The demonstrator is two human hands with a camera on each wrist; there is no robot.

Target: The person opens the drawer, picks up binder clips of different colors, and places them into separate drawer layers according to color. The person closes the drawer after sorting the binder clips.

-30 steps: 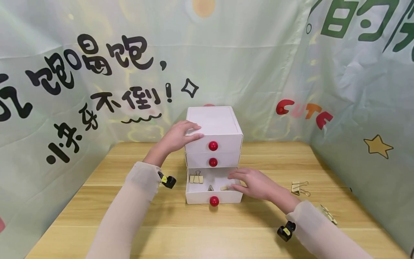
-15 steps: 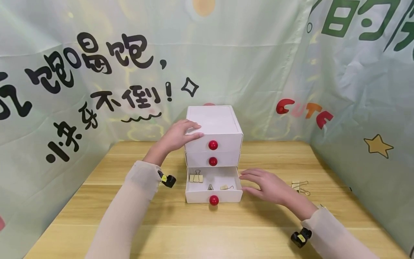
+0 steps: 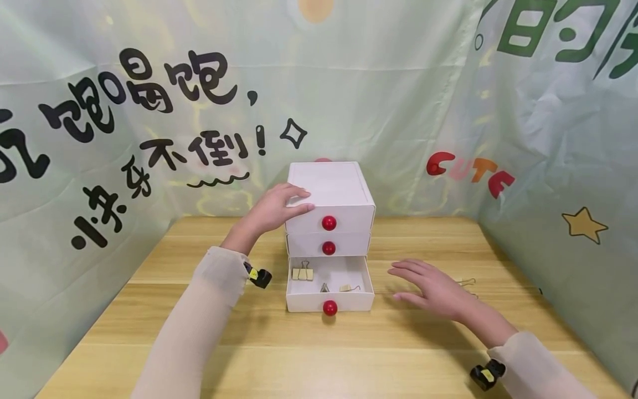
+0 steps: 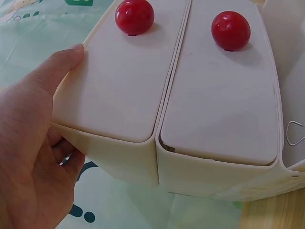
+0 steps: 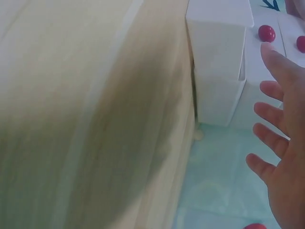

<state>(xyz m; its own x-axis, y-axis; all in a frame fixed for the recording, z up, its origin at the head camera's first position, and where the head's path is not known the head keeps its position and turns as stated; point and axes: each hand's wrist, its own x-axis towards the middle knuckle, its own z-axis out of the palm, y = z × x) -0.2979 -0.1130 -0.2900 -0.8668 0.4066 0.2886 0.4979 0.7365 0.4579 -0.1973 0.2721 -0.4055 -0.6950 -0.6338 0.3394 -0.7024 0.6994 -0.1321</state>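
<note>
A white drawer unit (image 3: 331,183) with red knobs stands mid-table, its bottom drawer (image 3: 329,302) pulled out. Inside that drawer lie a large gold binder clip (image 3: 302,274), a small clip (image 3: 325,287) seen end-on, and another small binder clip (image 3: 348,288). My left hand (image 3: 271,210) rests on the unit's upper left edge; the left wrist view shows its thumb (image 4: 71,57) against the top front edge. To the right of the drawer, my right hand (image 3: 438,291) hovers over the table with fingers apart, holding nothing. In the right wrist view, its fingers (image 5: 269,114) are spread.
Behind my right hand, wire handles of a binder clip (image 3: 467,282) on the wooden table (image 3: 349,360) show partly. Printed cloth (image 3: 389,111) hangs around the table's back and sides. The upper two drawers are closed.
My right hand has drawn back out of the bottom drawer, moving right and away from it. The small binder clip there is now uncovered. My left hand has stayed in place.
</note>
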